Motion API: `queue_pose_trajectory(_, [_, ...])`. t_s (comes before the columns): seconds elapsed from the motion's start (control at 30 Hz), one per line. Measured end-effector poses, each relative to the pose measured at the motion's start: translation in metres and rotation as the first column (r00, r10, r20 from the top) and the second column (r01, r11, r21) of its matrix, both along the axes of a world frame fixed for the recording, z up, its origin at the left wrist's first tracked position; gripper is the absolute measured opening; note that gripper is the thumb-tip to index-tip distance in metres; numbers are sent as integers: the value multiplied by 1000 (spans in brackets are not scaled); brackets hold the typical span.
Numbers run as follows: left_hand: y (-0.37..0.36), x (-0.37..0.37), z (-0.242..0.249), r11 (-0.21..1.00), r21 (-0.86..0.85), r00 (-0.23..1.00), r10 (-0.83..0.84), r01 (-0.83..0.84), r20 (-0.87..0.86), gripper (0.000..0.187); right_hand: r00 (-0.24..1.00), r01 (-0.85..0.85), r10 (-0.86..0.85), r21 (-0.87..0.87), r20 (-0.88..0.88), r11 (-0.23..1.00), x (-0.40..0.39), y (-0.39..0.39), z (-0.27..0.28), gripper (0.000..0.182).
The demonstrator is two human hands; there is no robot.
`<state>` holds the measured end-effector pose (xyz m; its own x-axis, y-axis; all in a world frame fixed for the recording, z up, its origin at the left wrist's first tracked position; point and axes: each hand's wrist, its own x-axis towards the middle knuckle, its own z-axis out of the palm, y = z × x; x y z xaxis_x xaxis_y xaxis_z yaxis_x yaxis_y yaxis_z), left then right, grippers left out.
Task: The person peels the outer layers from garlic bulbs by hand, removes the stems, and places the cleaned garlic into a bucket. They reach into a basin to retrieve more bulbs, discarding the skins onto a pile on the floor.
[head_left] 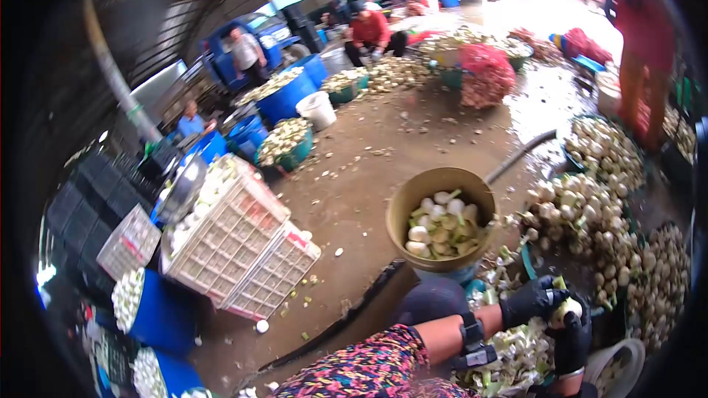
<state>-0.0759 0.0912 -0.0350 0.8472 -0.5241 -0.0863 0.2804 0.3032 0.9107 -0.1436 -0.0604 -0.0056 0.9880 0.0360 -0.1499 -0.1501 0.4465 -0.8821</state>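
Note:
Both my hands are at the lower right in black gloves, close together around one pale bulb [566, 312]. My left hand [532, 301] has its fingers closed at the bulb's upper side, by a short green stem. My right hand [572, 343] is wrapped round the bulb from the right and below. Beneath them lies a heap of pale leafy trimmings [520, 357]. A yellowish bucket [402, 203] holding white bulbs with green stems stands ahead of my knee. Whether a tool is in either hand is too small to tell.
Stacked white crates [228, 239] full of bulbs stand left. Blue barrels [166, 313] of bulbs are at lower left. Heaped untrimmed bulbs [582, 214] lie right. A hose [522, 155] runs behind the bucket. People sit and stand farther back; a person in red stands at upper right.

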Motion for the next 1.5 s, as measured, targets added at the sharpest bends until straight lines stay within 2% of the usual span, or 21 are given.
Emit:
queue_pose_trajectory(0.03, [4, -3, -6, 1000, -15, 998, 16, -17, -55, 30, 1000, -11, 11, -65, 1, 998, 0, 7, -2, 64])
queue_pose_trajectory(0.1, [1, -4, -28, 990, 31, 989, 134, -135, 56, 23, 987, 17, 21, -230, 160, 973, 5, 8, -27, 54])
queue_pose_trajectory(0.2, [10, -9, -19, 963, 134, 964, 210, -233, 166, 18, 987, -40, 60, -137, 150, 990, 7, 12, -32, 52])
queue_pose_trajectory(0.23, [16, -12, -11, 944, 186, 946, 225, -271, 234, 23, 986, 33, -20, -78, 163, 996, 1, 28, -21, 38])
queue_pose_trajectory(0.33, [30, -13, -12, 920, 253, 935, 231, -300, 271, 23, 997, -66, 62, -125, -40, 990, -6, 24, -25, 39])
queue_pose_trajectory(0.4, [41, -19, -6, 967, 211, 988, 125, -142, 91, 24, 999, -47, 44, -235, -19, 971, -12, 30, -23, 37])
queue_pose_trajectory(0.53, [53, -28, 1, 984, 143, 994, 100, -105, 43, 17, 995, -62, 41, -265, -85, 962, -18, 36, -21, 39])
queue_pose_trajectory(0.77, [56, -25, -13, 981, 148, 991, 118, -127, 67, 16, 983, -109, 103, -31, -155, 994, -5, 37, -35, 44])
queue_pose_trajectory(0.83, [59, -22, -20, 936, 289, 931, 91, -201, 354, 21, 983, -121, 116, -30, -139, 992, -5, 37, -34, 44])
queue_pose_trajectory(0.97, [65, -19, -25, 861, 341, 778, 94, -377, 622, 14, 986, -139, 136, -26, -96, 990, -7, 41, -32, 44])
queue_pose_trajectory(1.03, [69, -20, -22, 861, 304, 487, -77, -407, 870, 23, 985, -159, 156, -30, -74, 987, -5, 45, -29, 44])
queue_pose_trajectory(1.1, [57, -18, -33, 848, 430, 663, -131, -310, 737, 26, 982, -182, 180, -39, -60, 982, -5, 48, -28, 44])
queue_pose_trajectory(1.17, [57, -13, -40, 975, 198, 903, 4, -99, 429, 25, 978, -204, 201, -50, -52, 978, -11, 45, -28, 44])
queue_pose_trajectory(1.2, [61, -5, -44, 943, 299, 830, -48, -145, 555, 27, 976, -214, 213, -56, -38, 975, -9, 47, -27, 44])
queue_pose_trajectory(1.23, [62, -2, -59, 943, 252, 806, 29, -218, 591, 31, 974, -224, 223, -61, -26, 973, -8, 47, -25, 44])
queue_pose_trajectory(1.3, [58, 4, -75, 933, 156, 681, 114, -323, 723, 17, 972, -234, 235, -68, -6, 970, -9, 47, -23, 44])
queue_pose_trajectory(1.33, [70, -21, -26, 922, 68, 450, 122, -382, 885, 25, 972, -236, 237, -70, 2, 969, -11, 47, -20, 44])
queue_pose_trajectory(1.37, [71, -33, 2, 923, 66, 449, 121, -380, 885, 25, 970, -240, 241, -73, 11, 968, -13, 47, -19, 44])
queue_pose_trajectory(1.4, [70, -41, 23, 990, -13, 836, 123, -138, 535, 32, 969, -244, 246, -75, 21, 967, -14, 46, -16, 44])
queue_pose_trajectory(1.43, [69, -45, 34, 978, -204, 997, -31, 43, 64, 39, 967, -249, 252, -78, 32, 965, -14, 45, -14, 44])
queue_pose_trajectory(1.5, [67, -44, 36, 984, -175, 998, -12, 22, 56, 38, 963, -260, 264, -82, 53, 962, -13, 45, -10, 44])
